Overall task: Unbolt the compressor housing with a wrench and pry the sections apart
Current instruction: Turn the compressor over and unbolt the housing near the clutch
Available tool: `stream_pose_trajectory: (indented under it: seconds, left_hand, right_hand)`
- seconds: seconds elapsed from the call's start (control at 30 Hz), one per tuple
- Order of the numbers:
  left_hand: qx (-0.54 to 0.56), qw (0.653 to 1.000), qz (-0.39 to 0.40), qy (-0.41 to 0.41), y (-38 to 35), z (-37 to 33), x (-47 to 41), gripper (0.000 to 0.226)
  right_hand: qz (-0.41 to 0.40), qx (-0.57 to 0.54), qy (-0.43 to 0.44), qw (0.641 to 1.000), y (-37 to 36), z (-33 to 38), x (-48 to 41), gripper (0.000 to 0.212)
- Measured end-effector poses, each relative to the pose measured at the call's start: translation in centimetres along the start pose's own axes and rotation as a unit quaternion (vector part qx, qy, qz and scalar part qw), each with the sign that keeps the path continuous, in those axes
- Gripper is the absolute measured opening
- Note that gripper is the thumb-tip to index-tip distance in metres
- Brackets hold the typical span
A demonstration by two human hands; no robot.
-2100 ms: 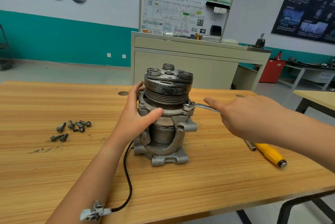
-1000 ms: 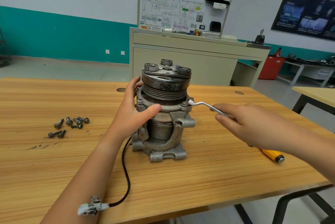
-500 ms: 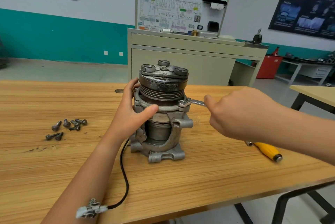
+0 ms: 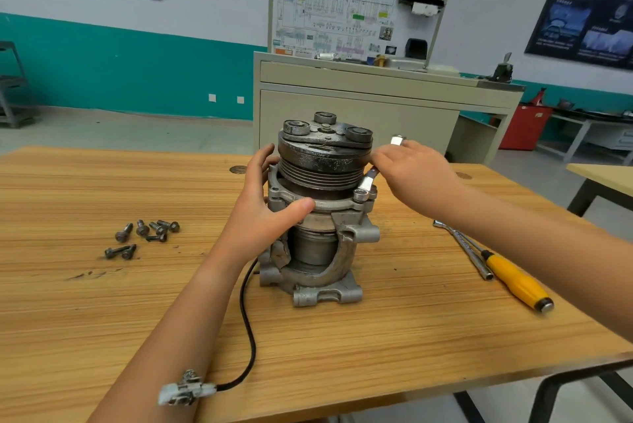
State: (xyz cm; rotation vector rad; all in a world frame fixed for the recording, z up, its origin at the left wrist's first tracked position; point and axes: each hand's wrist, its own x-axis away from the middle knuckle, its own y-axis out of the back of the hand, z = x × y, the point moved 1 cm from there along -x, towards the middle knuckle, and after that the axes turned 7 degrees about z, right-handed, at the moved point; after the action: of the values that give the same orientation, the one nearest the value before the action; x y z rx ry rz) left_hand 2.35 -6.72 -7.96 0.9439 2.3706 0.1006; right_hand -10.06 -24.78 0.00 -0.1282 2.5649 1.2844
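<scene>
Tabletop point(image 4: 102, 302): left hand point(image 4: 263, 217) clasps compressor point(image 4: 322, 162); right hand point(image 4: 414, 172), wrench point(image 4: 368, 181).

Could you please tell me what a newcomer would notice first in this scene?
The grimy compressor stands upright mid-table, the left hand bracing its flange while the right hand holds a wrench on a flange bolt. Loose bolts lie left; a yellow-handled screwdriver lies right.

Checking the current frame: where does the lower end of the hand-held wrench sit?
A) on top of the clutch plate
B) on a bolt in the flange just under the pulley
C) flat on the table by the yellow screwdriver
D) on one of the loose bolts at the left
B: the wrench slants down from the right hand onto a bolt just under the pulley of the compressor, which the left hand grips.
</scene>
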Motion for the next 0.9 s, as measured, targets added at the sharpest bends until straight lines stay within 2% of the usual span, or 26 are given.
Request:
stream_pose_trajectory:
  seconds: [0.1, 0.17, 0.2, 0.3, 0.43, 0.5, 0.6, 0.7, 0.77, 0.9]
  left_hand:
    - [0.0, 1.0, 0.003, 0.001, 0.0, -0.2, 0.0, 0.091]
    - [0.003, 1.0, 0.001, 0.003, 0.0, -0.3, 0.0, 0.094]
    - [0.006, 1.0, 0.0, 0.003, 0.0, -0.3, 0.1, 0.096]
    - [0.011, 1.0, 0.0, 0.0, -0.1, -0.3, 0.2, 0.099]
    - [0.01, 1.0, 0.0, -0.001, -0.1, -0.3, 0.1, 0.098]
    - [0.009, 1.0, -0.001, -0.005, -0.1, -0.3, 0.1, 0.096]
    - [0.008, 1.0, -0.001, -0.006, -0.1, -0.3, 0.1, 0.093]
    - [0.003, 1.0, -0.003, -0.004, -0.1, -0.4, 0.1, 0.094]
    - [-0.002, 1.0, -0.003, -0.003, -0.2, -0.3, 0.1, 0.092]
    - [-0.002, 1.0, -0.005, -0.003, -0.2, -0.3, 0.1, 0.091]
  right_hand:
    - [-0.108, -0.185, -0.085, 0.973, 0.9, -0.2, 1.8, 0.033]
    - [-0.137, -0.302, -0.117, 0.936, 1.7, -0.4, 3.8, 0.033]
    - [-0.14, -0.325, -0.113, 0.928, 2.1, -0.3, 4.9, 0.036]
    - [-0.097, -0.278, -0.082, 0.952, 3.6, 0.4, 8.1, 0.044]
    - [0.046, -0.099, -0.076, 0.991, 4.2, 1.4, 10.2, 0.048]
    - [0.096, -0.062, -0.085, 0.99, 4.5, 1.6, 10.2, 0.047]
    - [0.111, -0.051, -0.088, 0.989, 4.8, 1.7, 9.6, 0.044]
    - [0.14, 0.013, -0.095, 0.986, 6.6, 2.7, 8.6, 0.034]
    - [0.174, 0.057, -0.086, 0.979, 7.7, 3.9, 8.0, 0.04]
    - [0.204, 0.064, -0.084, 0.973, 7.9, 5.3, 8.2, 0.053]
